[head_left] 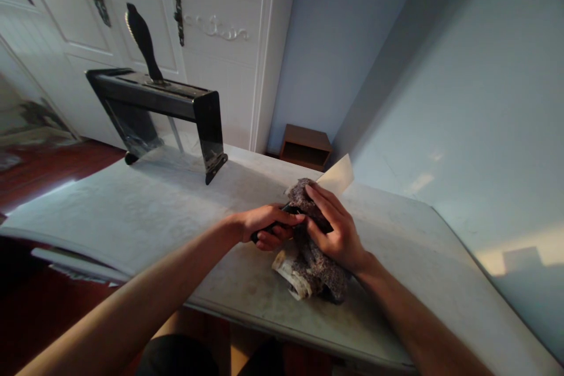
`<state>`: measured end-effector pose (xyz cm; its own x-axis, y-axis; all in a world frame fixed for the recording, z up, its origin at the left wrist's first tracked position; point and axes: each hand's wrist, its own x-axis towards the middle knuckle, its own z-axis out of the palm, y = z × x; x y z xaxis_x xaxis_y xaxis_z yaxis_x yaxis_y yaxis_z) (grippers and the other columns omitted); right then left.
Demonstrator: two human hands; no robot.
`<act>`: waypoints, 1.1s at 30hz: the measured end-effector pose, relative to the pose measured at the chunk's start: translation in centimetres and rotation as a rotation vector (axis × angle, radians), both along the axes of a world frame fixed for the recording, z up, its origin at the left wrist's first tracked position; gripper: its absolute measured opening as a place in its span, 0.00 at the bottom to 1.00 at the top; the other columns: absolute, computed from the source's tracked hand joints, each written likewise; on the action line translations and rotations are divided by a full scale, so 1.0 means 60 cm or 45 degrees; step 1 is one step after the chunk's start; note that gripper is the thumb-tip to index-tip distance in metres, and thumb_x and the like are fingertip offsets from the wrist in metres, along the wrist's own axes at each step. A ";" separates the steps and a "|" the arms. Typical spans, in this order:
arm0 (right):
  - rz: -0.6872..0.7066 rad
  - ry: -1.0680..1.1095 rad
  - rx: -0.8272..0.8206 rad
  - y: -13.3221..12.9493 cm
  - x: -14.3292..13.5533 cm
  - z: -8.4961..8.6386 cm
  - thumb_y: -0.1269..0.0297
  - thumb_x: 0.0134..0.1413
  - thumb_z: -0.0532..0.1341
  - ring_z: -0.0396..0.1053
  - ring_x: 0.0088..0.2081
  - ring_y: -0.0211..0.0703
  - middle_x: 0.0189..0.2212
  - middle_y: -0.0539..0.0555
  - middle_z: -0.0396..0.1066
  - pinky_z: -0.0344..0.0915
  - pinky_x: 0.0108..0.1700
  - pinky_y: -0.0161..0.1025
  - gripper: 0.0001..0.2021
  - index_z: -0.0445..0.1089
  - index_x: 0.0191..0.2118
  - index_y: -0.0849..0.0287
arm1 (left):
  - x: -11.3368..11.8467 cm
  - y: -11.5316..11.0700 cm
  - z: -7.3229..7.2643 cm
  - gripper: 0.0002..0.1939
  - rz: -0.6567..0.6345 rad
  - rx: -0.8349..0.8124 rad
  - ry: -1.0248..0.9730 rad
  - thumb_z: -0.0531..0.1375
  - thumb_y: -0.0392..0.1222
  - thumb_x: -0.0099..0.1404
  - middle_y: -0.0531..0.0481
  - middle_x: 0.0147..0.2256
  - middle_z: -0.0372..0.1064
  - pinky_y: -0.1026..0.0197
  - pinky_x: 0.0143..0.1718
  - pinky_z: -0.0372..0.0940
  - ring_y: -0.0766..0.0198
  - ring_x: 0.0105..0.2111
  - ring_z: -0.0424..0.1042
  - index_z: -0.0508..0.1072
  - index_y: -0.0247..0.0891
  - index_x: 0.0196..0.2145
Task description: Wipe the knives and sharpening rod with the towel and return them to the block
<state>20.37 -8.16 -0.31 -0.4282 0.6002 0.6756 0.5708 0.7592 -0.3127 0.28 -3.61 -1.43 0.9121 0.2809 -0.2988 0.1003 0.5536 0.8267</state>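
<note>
Near the middle of the white table, my left hand [271, 226] is closed around the black handle of a knife [339, 175]. The wide, pale blade points up and to the right, past a cloth. My right hand [337, 229] presses the fuzzy grey-brown cloth [324, 267] against the knife, its fingers wrapped over the cloth's upper part. Lower down, the cloth hangs onto the tabletop, with a frayed whitish edge at its left. The part of the knife between handle and blade tip is hidden by cloth and fingers.
A black frame [154, 94] with clear panels and an upright black handle stands on the table's [176, 205] back left. White cabinets [224, 64] rise behind it. A small brown box-shaped shelf [306, 144] sits beyond the far edge. A wall runs along the right side.
</note>
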 end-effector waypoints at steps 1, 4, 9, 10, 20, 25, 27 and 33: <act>0.013 -0.042 0.011 -0.001 -0.001 0.001 0.73 0.57 0.58 0.61 0.62 0.52 0.62 0.57 0.62 0.63 0.62 0.52 0.34 0.52 0.68 0.48 | 0.000 0.000 0.000 0.27 -0.006 -0.008 -0.004 0.58 0.57 0.64 0.60 0.13 0.44 0.69 0.07 0.45 0.75 0.08 0.42 0.54 0.39 0.17; 0.003 -0.087 0.044 0.003 0.003 0.002 0.72 0.59 0.58 0.60 0.63 0.52 0.63 0.57 0.60 0.63 0.62 0.52 0.35 0.48 0.69 0.46 | -0.002 0.001 -0.001 0.27 -0.037 -0.022 -0.009 0.58 0.57 0.64 0.60 0.13 0.43 0.69 0.07 0.45 0.75 0.08 0.41 0.54 0.39 0.17; -0.063 -0.046 0.098 0.015 0.017 -0.003 0.75 0.60 0.56 0.61 0.62 0.51 0.63 0.55 0.60 0.63 0.63 0.53 0.34 0.48 0.68 0.43 | -0.006 0.004 -0.002 0.27 -0.096 -0.032 -0.006 0.56 0.56 0.66 0.60 0.12 0.42 0.70 0.07 0.44 0.75 0.08 0.40 0.54 0.39 0.17; -0.074 -0.036 0.100 0.017 0.020 -0.003 0.75 0.61 0.55 0.62 0.62 0.51 0.63 0.54 0.61 0.63 0.63 0.53 0.34 0.49 0.68 0.43 | -0.007 0.005 -0.002 0.27 -0.100 -0.036 -0.012 0.56 0.55 0.66 0.60 0.12 0.42 0.70 0.07 0.44 0.75 0.08 0.40 0.54 0.39 0.17; -0.328 0.091 0.189 0.045 0.056 -0.003 0.70 0.62 0.55 0.62 0.62 0.50 0.63 0.55 0.62 0.61 0.63 0.53 0.28 0.55 0.66 0.47 | -0.012 0.006 0.000 0.24 -0.071 -0.153 -0.069 0.57 0.50 0.67 0.61 0.15 0.44 0.71 0.08 0.45 0.77 0.08 0.40 0.54 0.38 0.19; -0.518 0.181 0.149 0.062 0.080 -0.008 0.65 0.62 0.55 0.61 0.62 0.51 0.62 0.56 0.62 0.57 0.65 0.56 0.26 0.57 0.66 0.50 | -0.015 0.008 -0.004 0.23 -0.060 -0.179 -0.072 0.57 0.50 0.67 0.61 0.16 0.44 0.71 0.08 0.45 0.77 0.09 0.40 0.54 0.38 0.19; -0.574 0.217 0.141 0.068 0.090 -0.009 0.65 0.61 0.54 0.61 0.62 0.51 0.62 0.57 0.63 0.56 0.65 0.57 0.26 0.58 0.65 0.52 | -0.016 0.007 -0.003 0.23 -0.057 -0.174 -0.070 0.58 0.49 0.66 0.61 0.16 0.44 0.71 0.08 0.45 0.77 0.09 0.39 0.53 0.38 0.21; -0.675 0.361 0.012 0.080 0.110 -0.010 0.64 0.56 0.56 0.64 0.58 0.54 0.56 0.60 0.68 0.57 0.62 0.59 0.25 0.63 0.60 0.57 | -0.016 0.006 -0.001 0.22 -0.066 -0.137 -0.045 0.60 0.49 0.65 0.62 0.16 0.44 0.71 0.08 0.43 0.77 0.09 0.40 0.53 0.39 0.21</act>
<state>26.97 -3.38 -0.90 0.1255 0.6762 0.7260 0.7678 0.3972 -0.5027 -0.71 -3.27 -1.49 0.9350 0.2013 -0.2920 0.1027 0.6344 0.7662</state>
